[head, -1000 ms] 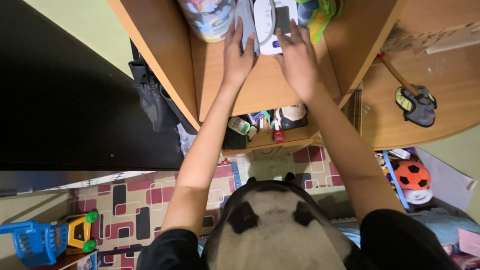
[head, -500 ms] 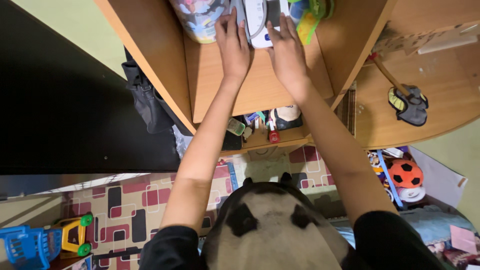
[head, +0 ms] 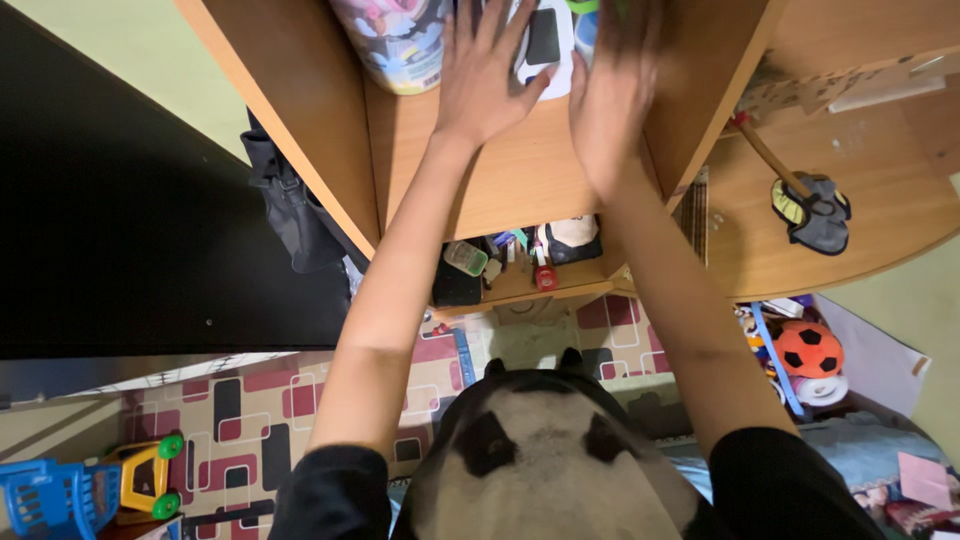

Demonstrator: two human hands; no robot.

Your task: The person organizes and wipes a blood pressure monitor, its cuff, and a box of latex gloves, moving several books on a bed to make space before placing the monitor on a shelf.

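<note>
Both my arms reach up onto a wooden shelf [head: 520, 180]. My left hand [head: 485, 75] lies flat with fingers spread, its fingertips touching a white toy with a dark panel [head: 545, 40]. My right hand [head: 612, 95] is blurred and rests beside that toy, fingers toward a green item at the top edge; whether it grips anything is unclear. A colourful round tub [head: 395, 40] stands just left of my left hand.
A lower shelf compartment [head: 520, 260] holds small bottles and clutter. A rounded side shelf [head: 830, 200] at the right carries a grey-and-yellow tool. On the patterned floor lie an orange ball [head: 808, 348] and toy vehicles [head: 80, 490]. A dark bag [head: 290, 215] hangs at left.
Both hands have moved farther up the shelf toward the toys at the back. The white toy has shifted back with them.
</note>
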